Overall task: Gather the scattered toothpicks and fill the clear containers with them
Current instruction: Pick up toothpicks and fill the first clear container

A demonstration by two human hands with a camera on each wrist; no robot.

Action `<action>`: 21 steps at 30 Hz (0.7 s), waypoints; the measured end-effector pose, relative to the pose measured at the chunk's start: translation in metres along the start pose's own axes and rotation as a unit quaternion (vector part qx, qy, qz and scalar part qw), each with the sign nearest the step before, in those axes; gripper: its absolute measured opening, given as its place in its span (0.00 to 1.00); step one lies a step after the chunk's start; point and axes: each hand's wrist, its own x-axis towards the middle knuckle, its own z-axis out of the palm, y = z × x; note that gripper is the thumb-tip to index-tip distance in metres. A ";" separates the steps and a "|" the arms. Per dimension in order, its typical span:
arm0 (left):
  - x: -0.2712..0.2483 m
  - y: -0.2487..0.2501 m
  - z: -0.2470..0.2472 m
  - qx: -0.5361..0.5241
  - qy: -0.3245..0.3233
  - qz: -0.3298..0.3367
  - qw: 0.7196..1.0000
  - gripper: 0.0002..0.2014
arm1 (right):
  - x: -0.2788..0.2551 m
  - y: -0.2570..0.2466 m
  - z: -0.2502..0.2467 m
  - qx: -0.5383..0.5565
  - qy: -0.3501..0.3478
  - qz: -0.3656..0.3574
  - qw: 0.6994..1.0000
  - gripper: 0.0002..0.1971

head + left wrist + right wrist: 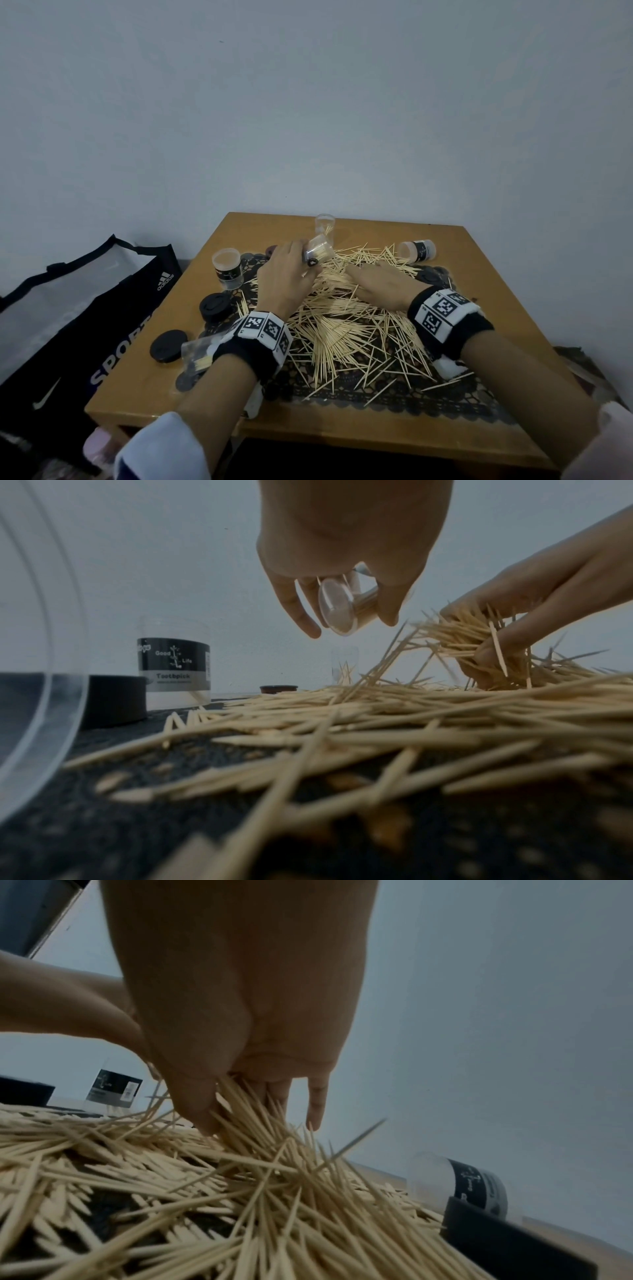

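Observation:
Pale wooden toothpicks point(342, 318) lie in a wide heap on a dark lace mat point(394, 401). My left hand point(305, 262) grips a small clear container point(319, 253), tilted over the far part of the heap, with some toothpicks inside it. In the left wrist view its round base point(337, 607) shows between the fingers. My right hand point(358, 272) is dug into the heap, its fingers point(493, 653) curled round a bundle of toothpicks point(253, 1112). Other clear containers: one upright at the left point(228, 267), one at the back point(324, 224), one lying at the right point(418, 251).
Black lids point(215, 306) point(166, 346) sit on the left of the wooden table point(496, 308). Another clear container point(198, 353) lies beside my left wrist. A black sports bag point(85, 325) stands left of the table. A wall rises behind.

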 end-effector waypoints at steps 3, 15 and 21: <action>0.000 0.001 -0.001 0.000 0.000 -0.010 1.000 0.25 | -0.004 0.001 -0.004 0.033 -0.001 0.013 0.999 0.07; 0.001 0.001 -0.002 -0.006 0.002 -0.032 0.999 0.25 | -0.005 0.009 -0.014 0.301 0.006 0.048 0.952 0.04; 0.001 0.004 -0.003 0.001 -0.028 -0.026 0.999 0.26 | -0.006 0.004 -0.023 0.434 0.109 0.051 0.893 0.05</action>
